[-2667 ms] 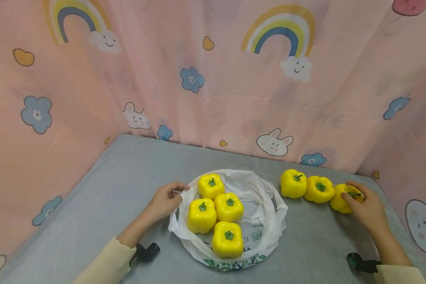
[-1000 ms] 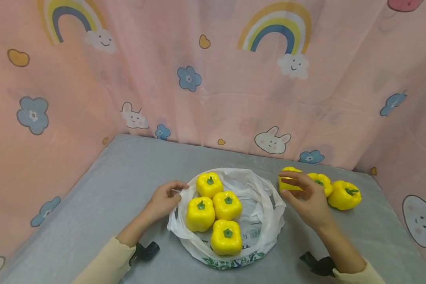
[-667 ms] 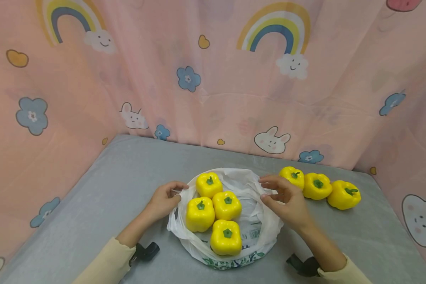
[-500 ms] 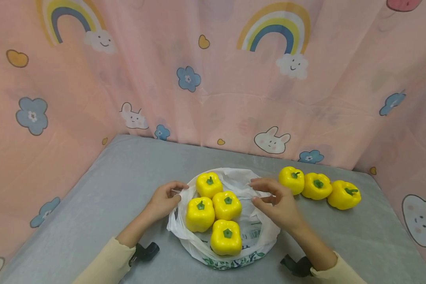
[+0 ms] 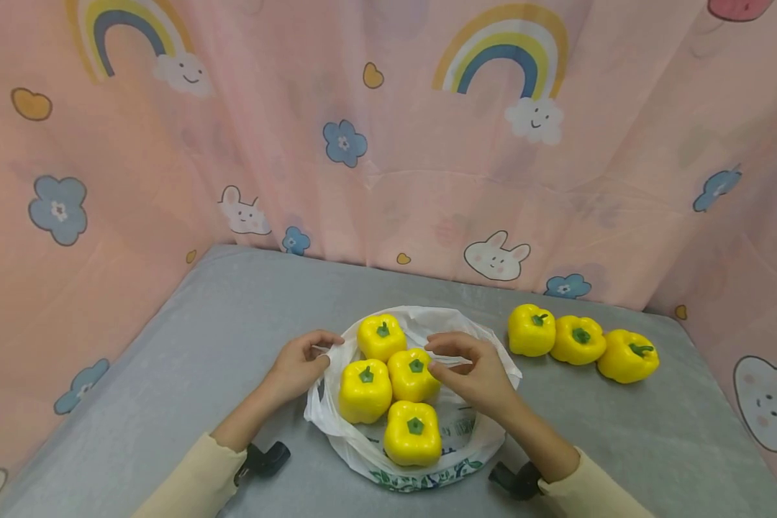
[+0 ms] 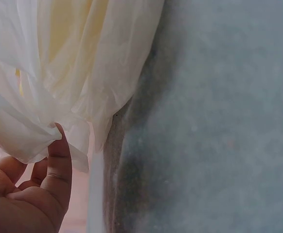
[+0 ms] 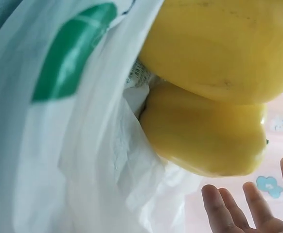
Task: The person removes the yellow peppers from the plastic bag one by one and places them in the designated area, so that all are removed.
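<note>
A white plastic bag [image 5: 362,450] lies with its mouth spread wide on the grey tabletop. Several yellow bell peppers [image 5: 366,392] stand inside it, stems up. My left hand [image 5: 294,365] pinches the bag's left rim between thumb and fingers, and the left wrist view shows the film bunched at the thumb tip [image 6: 59,132]. Over the right half of the bag's mouth hovers my right hand [image 5: 473,374], fingers loosely bent and holding nothing. Its fingertips are close to a bell pepper [image 5: 411,381] in the bag; whether they touch it I cannot tell.
Three more yellow bell peppers [image 5: 579,340] lie in a row on the grey tabletop [image 5: 246,295], behind and right of the bag. A pink patterned curtain [image 5: 414,208] encloses the table at the back and sides.
My right hand has left the rightmost pepper in the row and moved left, over the bag. The bag's right rim bent inward, then sprang back out. My left hand keeps its place.
</note>
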Demonstrator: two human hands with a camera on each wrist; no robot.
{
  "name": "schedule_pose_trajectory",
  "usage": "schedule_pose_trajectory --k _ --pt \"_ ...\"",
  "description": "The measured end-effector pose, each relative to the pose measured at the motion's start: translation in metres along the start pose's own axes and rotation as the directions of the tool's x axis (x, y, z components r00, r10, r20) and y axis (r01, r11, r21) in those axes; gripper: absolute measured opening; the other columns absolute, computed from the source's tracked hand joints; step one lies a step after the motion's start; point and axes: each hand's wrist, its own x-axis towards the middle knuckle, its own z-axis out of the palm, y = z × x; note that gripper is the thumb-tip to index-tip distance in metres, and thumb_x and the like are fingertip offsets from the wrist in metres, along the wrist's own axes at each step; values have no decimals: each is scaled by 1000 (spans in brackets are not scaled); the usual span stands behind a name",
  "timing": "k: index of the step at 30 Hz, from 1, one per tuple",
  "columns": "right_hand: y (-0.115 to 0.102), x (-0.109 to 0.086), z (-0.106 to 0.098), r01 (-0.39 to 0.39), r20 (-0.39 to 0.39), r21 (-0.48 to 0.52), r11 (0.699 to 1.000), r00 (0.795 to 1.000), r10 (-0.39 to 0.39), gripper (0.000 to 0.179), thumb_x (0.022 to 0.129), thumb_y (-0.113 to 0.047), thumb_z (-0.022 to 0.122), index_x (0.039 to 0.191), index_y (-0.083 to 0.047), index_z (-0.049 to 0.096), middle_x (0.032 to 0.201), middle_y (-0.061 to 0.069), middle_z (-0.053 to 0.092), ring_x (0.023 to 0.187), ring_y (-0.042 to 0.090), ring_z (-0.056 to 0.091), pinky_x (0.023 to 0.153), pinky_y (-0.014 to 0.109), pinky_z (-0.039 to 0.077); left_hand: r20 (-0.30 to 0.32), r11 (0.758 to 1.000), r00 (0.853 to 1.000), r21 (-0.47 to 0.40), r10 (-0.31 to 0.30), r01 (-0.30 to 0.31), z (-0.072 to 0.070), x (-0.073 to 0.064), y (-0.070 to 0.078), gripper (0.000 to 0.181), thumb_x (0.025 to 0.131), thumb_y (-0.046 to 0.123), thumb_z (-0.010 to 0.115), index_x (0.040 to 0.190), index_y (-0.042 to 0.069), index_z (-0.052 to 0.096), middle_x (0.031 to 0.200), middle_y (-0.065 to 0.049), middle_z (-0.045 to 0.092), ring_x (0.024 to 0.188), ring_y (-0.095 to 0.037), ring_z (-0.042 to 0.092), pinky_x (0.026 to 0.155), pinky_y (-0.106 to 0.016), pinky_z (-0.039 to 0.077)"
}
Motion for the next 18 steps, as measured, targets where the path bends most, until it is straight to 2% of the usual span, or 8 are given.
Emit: schedule_pose_trajectory --k 6,14,18 --pt "3 4 7 -40 7 -53 998 999 40 23 83 -13 72 105 -11 68 117 13 65 105 35 63 73 33 57 2 1000 1000 1 6 -6 0 0 0 33 85 2 52 111 15 68 114 -8 65 78 -15 59 67 -25 49" --pt "5 7 14 -85 10 -80 993 996 86 17 83 -17 73 99 -14 71 112 7 66 105 30 60 76 37 56 9 1000 1000 -2 6 -6 1 1 -1 34 85 2 53 112 15 68 114 -8 65 79 -16 59 67 -26 49" --pt "5 8 17 -68 9 -98 993 998 70 15 82 -14 72 96 -14 70 107 5 68 103 27 60 84 42 54 11 1000 1000 -6 3 -3 1 1 -1 33 85 2 53 112 15 68 115 -8 66 80 -16 60 68 -26 49"
